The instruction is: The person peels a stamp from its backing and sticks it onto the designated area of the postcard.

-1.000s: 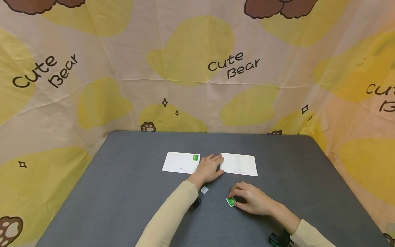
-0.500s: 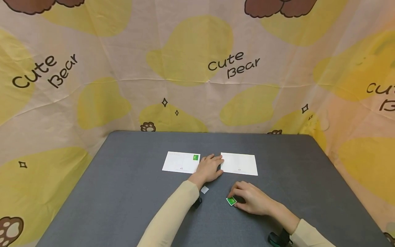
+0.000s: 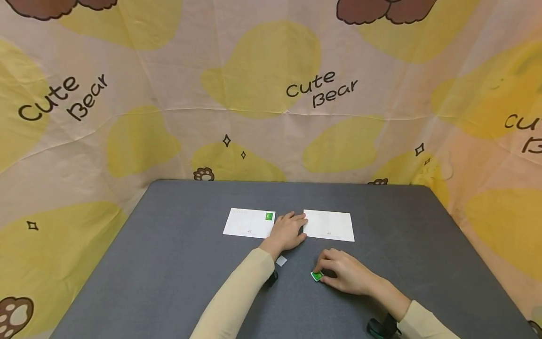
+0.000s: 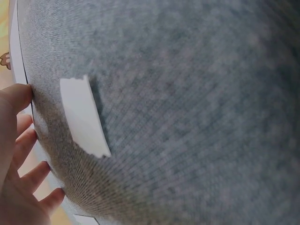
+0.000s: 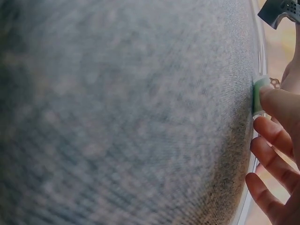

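Observation:
My right hand (image 3: 345, 272) pinches a small green stamp (image 3: 316, 276) with a white border between thumb and fingers, low over the table. In the right wrist view the thumb covers part of the stamp (image 5: 257, 97). Between two white envelopes my left hand (image 3: 288, 234) rests with fingers extended, fingertips at the near side of the right envelope's left edge. That right envelope (image 3: 330, 227) has a plain white face with a small print low down. The left envelope (image 3: 247, 222) bears a green stamp (image 3: 269, 216) in its upper right corner.
A small white paper piece (image 3: 281, 261) with toothed short edges lies beside the left wrist. The grey table (image 3: 182, 282) ends at the back against a patterned cloth (image 3: 262, 70). A black wrist device (image 3: 381, 327) sits on the right forearm.
Both hands stay in place. The stamp in the right fingers has shifted only slightly, showing a little less of its green face.

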Tool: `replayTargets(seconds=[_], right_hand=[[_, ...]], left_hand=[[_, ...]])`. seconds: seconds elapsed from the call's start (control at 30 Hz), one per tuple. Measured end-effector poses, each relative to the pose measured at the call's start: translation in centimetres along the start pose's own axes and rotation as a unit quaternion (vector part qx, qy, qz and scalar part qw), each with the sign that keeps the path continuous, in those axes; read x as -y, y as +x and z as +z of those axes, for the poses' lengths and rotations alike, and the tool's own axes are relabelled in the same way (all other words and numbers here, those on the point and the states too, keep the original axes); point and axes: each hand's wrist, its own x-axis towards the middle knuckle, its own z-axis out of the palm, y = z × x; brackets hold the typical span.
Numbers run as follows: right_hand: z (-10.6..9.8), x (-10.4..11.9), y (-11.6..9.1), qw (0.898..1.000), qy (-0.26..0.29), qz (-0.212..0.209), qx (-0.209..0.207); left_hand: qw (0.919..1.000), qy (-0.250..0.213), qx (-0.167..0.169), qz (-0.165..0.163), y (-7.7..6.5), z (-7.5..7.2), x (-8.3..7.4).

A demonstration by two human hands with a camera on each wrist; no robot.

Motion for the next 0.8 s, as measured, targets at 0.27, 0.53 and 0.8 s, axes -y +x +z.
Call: replayTargets(seconds=[0.27, 0.53, 0.8], right_hand=[[-0.02, -0.12, 0.1, 1.0, -0.001, -0.014, -0.011], [-0.11, -0.15, 0.34, 0.999, -0.018, -0.018, -0.023], [0.02, -0.12, 0.32, 0.999, -0.022, -0.017, -0.026]], left_hand=[[1.0, 0.005, 0.003, -0.004, -0.06, -0.05, -0.12], [0.9999, 0.0, 0.007, -0.009, -0.02, -0.28, -0.13], [0.9999, -0.001, 0.009, -0.009, -0.1, -0.35, -0.22]])
